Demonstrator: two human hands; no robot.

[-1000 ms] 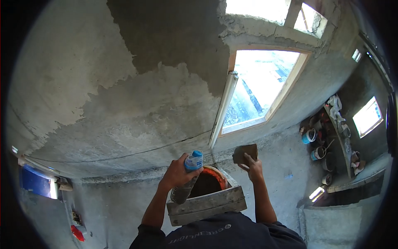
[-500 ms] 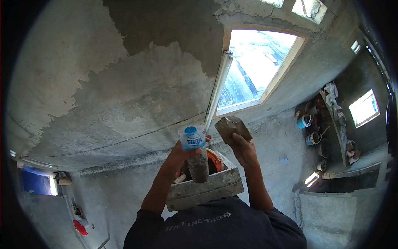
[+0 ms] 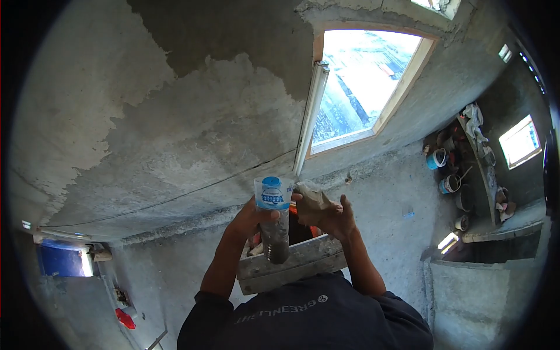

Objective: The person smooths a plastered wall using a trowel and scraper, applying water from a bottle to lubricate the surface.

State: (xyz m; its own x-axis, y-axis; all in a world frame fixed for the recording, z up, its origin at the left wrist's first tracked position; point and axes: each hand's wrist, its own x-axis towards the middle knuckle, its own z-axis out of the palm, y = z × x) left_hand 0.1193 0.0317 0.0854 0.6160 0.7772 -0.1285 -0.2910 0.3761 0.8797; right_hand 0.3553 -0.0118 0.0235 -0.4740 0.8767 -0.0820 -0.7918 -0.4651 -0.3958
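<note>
Head view: a clear bottle point(image 3: 276, 233) with a blue cap and a printed label is held in the left hand point(image 3: 248, 220), its fingers wrapped round the middle, the capped end uppermost in the frame. Greyish matter is seen through the lower part of the bottle. A flat brownish slab point(image 3: 312, 203) is held in the right hand point(image 3: 337, 220), just beside the bottle; whether the two touch cannot be told. The right thumb is raised apart from the slab, while the bend of the other right fingers is hidden and cannot be told. Below both hands, a bucket point(image 3: 317, 231) with an orange rim is partly covered by them, and a weathered wooden board point(image 3: 309, 256) is set on its near side, close to the dark shirt point(image 3: 303, 315). Beyond, a grey wall point(image 3: 204, 128) is marked by a darker patch at its top and is pierced by a bright framed window point(image 3: 361, 87). Further buckets point(image 3: 436, 158) are grouped at right.
</note>
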